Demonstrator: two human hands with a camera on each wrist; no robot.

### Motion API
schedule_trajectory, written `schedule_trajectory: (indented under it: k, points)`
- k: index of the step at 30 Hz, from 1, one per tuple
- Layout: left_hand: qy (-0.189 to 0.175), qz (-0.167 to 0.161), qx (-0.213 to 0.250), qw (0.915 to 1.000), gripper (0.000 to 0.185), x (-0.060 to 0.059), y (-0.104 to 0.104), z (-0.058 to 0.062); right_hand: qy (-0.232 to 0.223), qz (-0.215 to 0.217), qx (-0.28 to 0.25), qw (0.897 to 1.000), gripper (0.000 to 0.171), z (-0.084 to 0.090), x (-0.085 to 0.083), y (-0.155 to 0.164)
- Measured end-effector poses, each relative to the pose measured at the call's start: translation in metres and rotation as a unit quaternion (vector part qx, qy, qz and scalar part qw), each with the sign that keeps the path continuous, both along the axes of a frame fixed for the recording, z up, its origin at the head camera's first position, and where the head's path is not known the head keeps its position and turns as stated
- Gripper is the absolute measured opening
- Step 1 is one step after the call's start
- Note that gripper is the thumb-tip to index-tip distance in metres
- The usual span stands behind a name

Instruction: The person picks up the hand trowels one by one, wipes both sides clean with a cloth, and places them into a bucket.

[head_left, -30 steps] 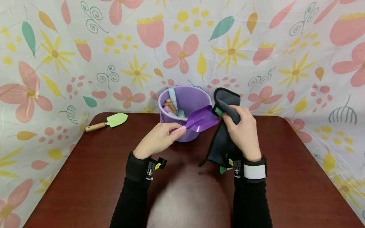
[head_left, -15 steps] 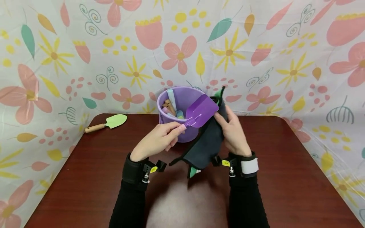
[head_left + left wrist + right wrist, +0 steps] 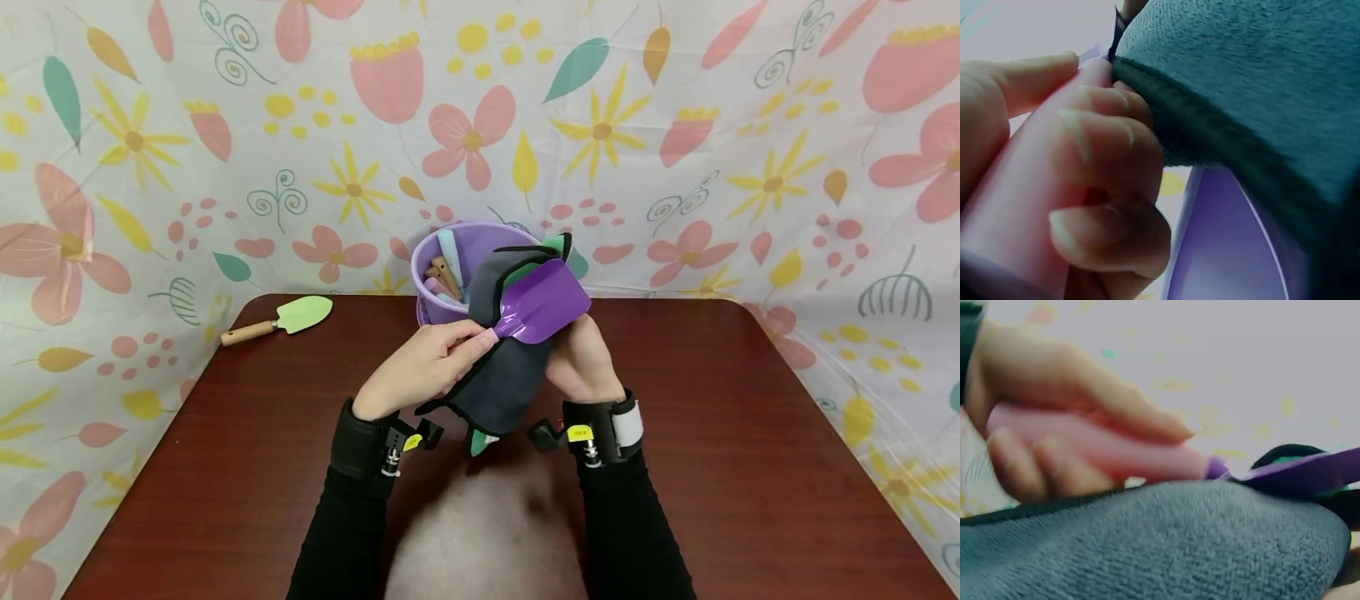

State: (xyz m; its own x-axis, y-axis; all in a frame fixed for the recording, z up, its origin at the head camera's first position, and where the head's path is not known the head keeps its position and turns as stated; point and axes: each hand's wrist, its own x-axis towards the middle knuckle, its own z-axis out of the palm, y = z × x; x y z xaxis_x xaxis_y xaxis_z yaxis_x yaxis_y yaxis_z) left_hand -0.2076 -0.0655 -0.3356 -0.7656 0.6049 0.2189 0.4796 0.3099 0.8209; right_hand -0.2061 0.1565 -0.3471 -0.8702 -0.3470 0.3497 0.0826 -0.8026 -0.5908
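My left hand [image 3: 420,367] grips the pink handle [image 3: 1016,194] of a small shovel with a purple blade [image 3: 546,302], its fingers wrapped round the handle in both wrist views. Behind and below the blade hangs a dark grey cloth [image 3: 498,383] with black edging and a green underside. My right hand [image 3: 585,362] holds this cloth against the back of the blade; its fingers are mostly hidden by blade and cloth. Up close the fuzzy cloth [image 3: 1166,544] fills the lower right wrist view.
A purple bucket [image 3: 431,312] stands behind the hands, partly covered by the cloth. Several wooden and pastel handles [image 3: 448,277] stick up inside it. At the table's left lies a trowel with a light green blade [image 3: 303,313]. A flowered curtain [image 3: 675,150] hangs behind the table.
My right hand has moved left, bringing the cloth in behind the shovel blade and partly across the bucket. The blade has turned and shifted slightly right; my left hand keeps its grip.
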Motion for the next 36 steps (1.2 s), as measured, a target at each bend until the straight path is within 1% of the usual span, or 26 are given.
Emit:
schedule_trajectory:
  k: [3, 5, 6, 8, 11, 14, 17, 20, 22, 25, 30, 33, 36]
  points:
    - [0.011, 0.009, -0.007, 0.9999, 0.037, -0.002, -0.002, -0.001, -0.031, 0.005, -0.046, 0.998, 0.029, 0.004, -0.002, 0.003]
    - [0.017, 0.014, -0.01, 0.9997, 0.037, -0.003, -0.003, -0.001, -0.062, 0.014, -0.076, 0.995, 0.027, 0.006, -0.003, 0.007]
    - [0.017, 0.015, -0.01, 0.9997, 0.038, -0.003, -0.003, -0.002, -0.075, 0.021, -0.088, 0.993, 0.026, 0.008, -0.004, 0.008]
    - [0.015, 0.018, -0.011, 0.9997, 0.039, -0.004, -0.003, -0.002, -0.087, 0.028, -0.099, 0.991, 0.023, 0.01, -0.004, 0.013]
    - [0.012, 0.02, -0.01, 0.9997, 0.041, -0.006, -0.004, -0.004, -0.078, 0.04, -0.129, 0.988, 0.024, 0.012, -0.002, 0.019]
    - [0.013, 0.023, -0.008, 0.9996, 0.04, -0.009, -0.006, -0.006, -0.058, 0.043, -0.154, 0.985, 0.031, 0.013, 0.001, 0.025]
    - [0.012, 0.028, -0.003, 0.9995, 0.035, -0.011, -0.007, -0.007, -0.047, 0.039, -0.166, 0.984, 0.036, 0.013, 0.002, 0.031]
    - [0.012, 0.036, -0.001, 0.9993, 0.035, -0.012, -0.01, -0.008, -0.043, 0.035, -0.174, 0.983, 0.036, 0.014, 0.002, 0.036]
    - [0.011, 0.039, 0.0, 0.9992, 0.035, -0.012, -0.012, -0.007, -0.041, 0.039, -0.194, 0.979, 0.035, 0.015, 0.001, 0.041]
    - [0.011, 0.043, 0.0, 0.999, 0.039, -0.013, -0.015, -0.007, -0.041, 0.044, -0.222, 0.973, 0.032, 0.016, 0.001, 0.046]
    - [0.016, 0.046, 0.011, 0.9988, 0.035, -0.014, -0.018, -0.007, -0.049, 0.049, -0.265, 0.962, 0.028, 0.016, 0.001, 0.053]
    - [0.022, 0.043, 0.025, 0.9985, 0.031, -0.015, -0.018, -0.008, -0.062, 0.055, -0.268, 0.96, 0.029, 0.015, 0.001, 0.055]
    - [0.027, 0.036, 0.038, 0.9983, 0.026, -0.015, -0.016, -0.008, -0.08, 0.062, -0.254, 0.962, 0.029, 0.014, 0.001, 0.054]
